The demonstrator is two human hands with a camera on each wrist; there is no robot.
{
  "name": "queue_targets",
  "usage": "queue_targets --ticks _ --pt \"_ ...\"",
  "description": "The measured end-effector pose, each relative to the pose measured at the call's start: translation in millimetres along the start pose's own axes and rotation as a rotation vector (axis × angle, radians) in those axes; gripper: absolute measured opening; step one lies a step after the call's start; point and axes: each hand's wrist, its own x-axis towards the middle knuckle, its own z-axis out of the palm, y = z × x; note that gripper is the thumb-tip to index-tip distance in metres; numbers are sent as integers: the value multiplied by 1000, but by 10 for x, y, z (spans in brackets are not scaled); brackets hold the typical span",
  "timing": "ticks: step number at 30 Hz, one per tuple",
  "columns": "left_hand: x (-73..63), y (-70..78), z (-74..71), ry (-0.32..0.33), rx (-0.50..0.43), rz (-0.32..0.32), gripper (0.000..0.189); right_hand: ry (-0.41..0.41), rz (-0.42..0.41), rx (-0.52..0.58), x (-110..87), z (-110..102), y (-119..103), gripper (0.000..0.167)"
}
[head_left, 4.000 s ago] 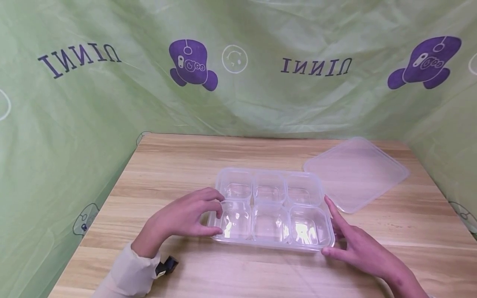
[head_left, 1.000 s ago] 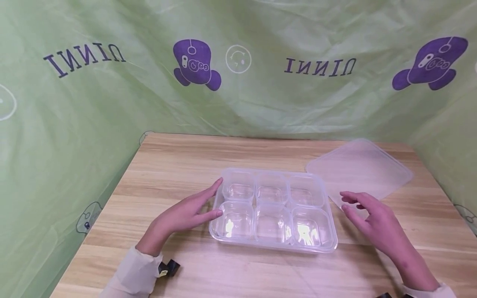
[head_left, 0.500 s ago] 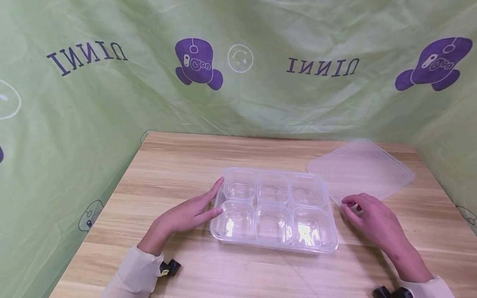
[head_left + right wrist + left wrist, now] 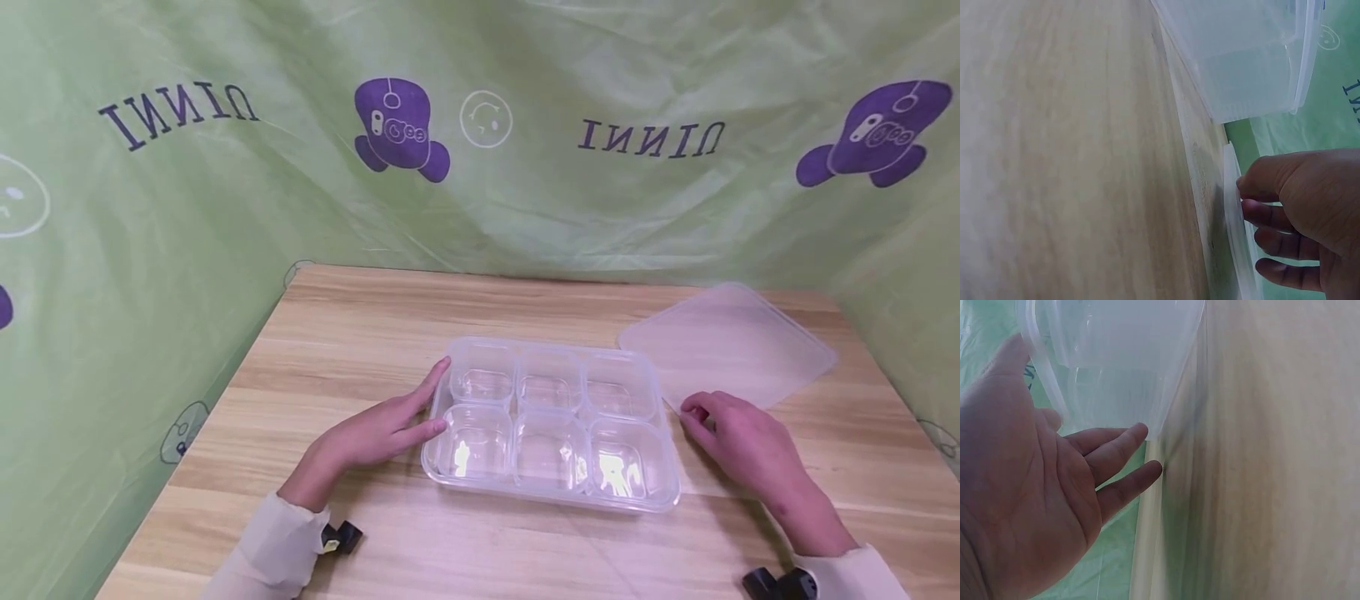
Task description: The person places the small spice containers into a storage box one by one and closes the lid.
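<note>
A clear rectangular plastic box [image 4: 551, 497] stands on the wooden table, holding several small clear cups [image 4: 550, 450] in two rows. My left hand [image 4: 371, 435] lies along the box's left side, its fingers spread and its thumb near the front-left cup. In the left wrist view, the fingertips [image 4: 1141, 430] are right at the box's lower edge. My right hand [image 4: 742, 442] is over the near corner of a flat translucent lid [image 4: 738, 342], right of the box. Its bent thumb and fingers meet the lid's upper face in the right wrist view; none shows curled beneath it.
The lid lies slantwise at the back right, its left part close to the box. A light wooden table [image 4: 360, 325] carries everything. Green printed fabric [image 4: 525, 217] hangs behind and at both sides. Black wrist devices [image 4: 780, 585] sit by both sleeves.
My right hand has left the box's right side and come down onto the lid's near corner. My left hand's fingers have moved from over the rim to the box's left side.
</note>
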Motion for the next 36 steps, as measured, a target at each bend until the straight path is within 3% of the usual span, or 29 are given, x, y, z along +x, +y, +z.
queue_targets --ticks 13,28,36 --pt "5 21 15 43 7 6 84 -10 -45 -67 110 -26 14 12" --pt "37 77 28 43 5 -1 85 140 -129 -126 127 2 52 9" --pt "-5 113 36 49 18 -11 85 124 -122 -128 112 -61 32 13"
